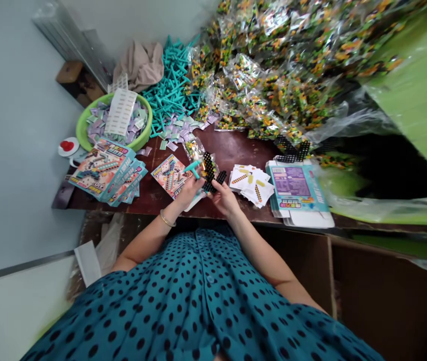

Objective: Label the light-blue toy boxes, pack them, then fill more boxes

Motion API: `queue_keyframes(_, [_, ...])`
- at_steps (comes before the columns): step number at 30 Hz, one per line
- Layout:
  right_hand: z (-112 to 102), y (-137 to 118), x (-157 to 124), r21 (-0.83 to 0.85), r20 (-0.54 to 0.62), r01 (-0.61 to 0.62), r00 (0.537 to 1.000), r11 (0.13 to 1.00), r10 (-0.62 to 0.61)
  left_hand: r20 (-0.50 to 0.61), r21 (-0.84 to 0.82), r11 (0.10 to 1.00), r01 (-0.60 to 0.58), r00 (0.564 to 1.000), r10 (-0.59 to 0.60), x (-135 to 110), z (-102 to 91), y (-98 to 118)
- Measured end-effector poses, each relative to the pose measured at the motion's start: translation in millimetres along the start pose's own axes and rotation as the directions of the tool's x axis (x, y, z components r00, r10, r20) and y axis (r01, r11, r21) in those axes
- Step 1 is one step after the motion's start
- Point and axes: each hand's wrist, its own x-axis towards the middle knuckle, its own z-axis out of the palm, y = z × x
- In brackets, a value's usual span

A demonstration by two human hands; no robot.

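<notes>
My left hand (188, 192) is closed around a teal T-shaped plastic tool (192, 168) that sticks up from its fingers. Black perforated plates (208, 169) stand right beside it, between my two hands. With thumb and fingers, my right hand (224, 198) pinches the lower end of these plates. Behind the plates lies a clear bag of small coloured beads (194, 149). A printed box (170, 174) lies flat just left of my left hand, and part of a white sheet shows under my hands.
Finished-looking printed boxes (104, 170) are stacked at left by a green basket (146, 131) of sachets. Teal tools (171, 75) and bead bags (266, 85) are heaped behind. Instruction cards (253, 183), flat cartons (299, 188) and more black plates (292, 150) lie at right.
</notes>
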Motion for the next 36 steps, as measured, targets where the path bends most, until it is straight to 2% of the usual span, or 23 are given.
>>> queue_keyframes(1, [-7.5, -8.6, 1.5, -0.014, -0.017, 0.025, 1.000, 1.000, -0.025, 0.083, 0.181, 0.983, -0.039, 0.996, 0.024, -8.1, -8.6, 0.8])
queue_keyframes(2, [-16.1, -18.8, 2.1, -0.033, -0.037, 0.049, 0.998, 0.998, -0.051, 0.152, 0.375, 0.922, -0.096, 0.988, 0.041, -17.4, -18.2, 0.6])
queue_keyframes(3, [-25.1, -29.5, 1.5, -0.056, -0.055, 0.065, 0.996, 0.996, -0.068, 0.201, 0.549, 0.821, -0.155, 0.978, 0.051, -27.2, -28.2, -0.6])
queue_keyframes(5, [-40.8, -48.3, -3.4, -0.104, -0.065, 0.050, 0.996, 0.993, -0.057, 0.232, 0.754, 0.620, -0.218, 0.971, 0.060, -44.5, -47.5, -4.4])
queue_keyframes(6, [-45.3, -54.2, -7.2, -0.127, -0.046, 0.022, 0.999, 0.992, -0.028, 0.212, 0.790, 0.572, -0.218, 0.974, 0.078, -50.3, -55.8, -5.7])
queue_keyframes(8, [-44.3, -55.6, -14.2, -0.158, 0.030, -0.035, 0.999, 0.987, 0.041, 0.116, 0.790, 0.582, -0.193, 0.979, 0.168, -53.9, -67.9, -3.6])
queue_keyframes(10, [-29.2, -42.9, -16.5, -0.155, 0.130, -0.069, 0.987, 0.985, 0.090, -0.009, 0.743, 0.637, -0.207, 0.948, 0.318, -47.5, -73.6, 7.4])
queue_keyframes(13, [6.1, -11.7, -6.1, -0.110, 0.212, -0.112, 0.968, 0.988, 0.134, -0.175, 0.690, 0.668, -0.278, 0.832, 0.527, -28.3, -72.2, 35.9])
queue_keyframes(15, [24.2, 3.5, 6.8, -0.079, 0.201, -0.151, 0.966, 0.985, 0.165, -0.273, 0.665, 0.687, -0.293, 0.761, 0.588, -16.2, -66.8, 53.9])
queue_keyframes(16, [28.9, 6.8, 13.3, -0.073, 0.183, -0.163, 0.968, 0.984, 0.173, -0.300, 0.651, 0.699, -0.296, 0.746, 0.595, -11.5, -63.5, 60.2])
queue_keyframes(17, [30.4, 7.2, 19.0, -0.076, 0.159, -0.163, 0.972, 0.984, 0.174, -0.307, 0.638, 0.709, -0.299, 0.746, 0.591, -8.0, -59.8, 63.9])
queue_keyframes(19, [26.2, 0.2, 26.5, -0.121, 0.104, -0.130, 0.984, 0.984, 0.143, -0.275, 0.617, 0.725, -0.306, 0.780, 0.563, -4.1, -51.7, 64.0])
queue_keyframes(22, [15.3, -19.7, 26.4, -0.299, 0.061, 0.031, 0.998, 0.954, -0.014, -0.218, 0.594, 0.753, -0.285, 0.843, 0.491, -3.7, -36.9, 50.8])
queue_keyframes(24, [14.6, -31.5, 21.6, -0.491, 0.090, 0.184, 0.983, 0.852, -0.160, -0.181, 0.582, 0.771, -0.259, 0.883, 0.433, -5.1, -24.9, 39.6])
queue_keyframes(26, [20.4, -38.5, 17.9, -0.661, 0.145, 0.301, 0.950, 0.687, -0.277, -0.151, 0.566, 0.787, -0.247, 0.907, 0.393, -6.6, -12.4, 31.1])
queue_keyframes(28, [28.6, -41.3, 18.8, -0.758, 0.187, 0.329, 0.937, 0.563, -0.296, -0.150, 0.531, 0.810, -0.249, 0.913, 0.379, -7.5, -1.8, 27.5])
queue_keyframes(31, [35.7, -43.4, 26.3, -0.854, 0.161, 0.294, 0.934, 0.428, -0.320, -0.147, 0.485, 0.833, -0.267, 0.914, 0.378, -6.7, 6.1, 32.0])
queue_keyframes(33, [36.8, -45.1, 28.6, -0.877, 0.167, 0.332, 0.889, 0.348, -0.426, -0.173, 0.468, 0.840, -0.276, 0.903, 0.393, -5.2, 6.1, 40.2])
queue_keyframes(35, [39.0, -45.8, 24.7, -0.847, 0.267, 0.452, 0.816, 0.279, -0.513, -0.227, 0.457, 0.843, -0.285, 0.878, 0.421, -3.8, 4.6, 51.2])
queue_keyframes(36, [41.4, -45.4, 20.7, -0.825, 0.345, 0.515, 0.785, 0.232, -0.514, -0.247, 0.453, 0.842, -0.291, 0.867, 0.433, -3.4, 4.0, 57.4])
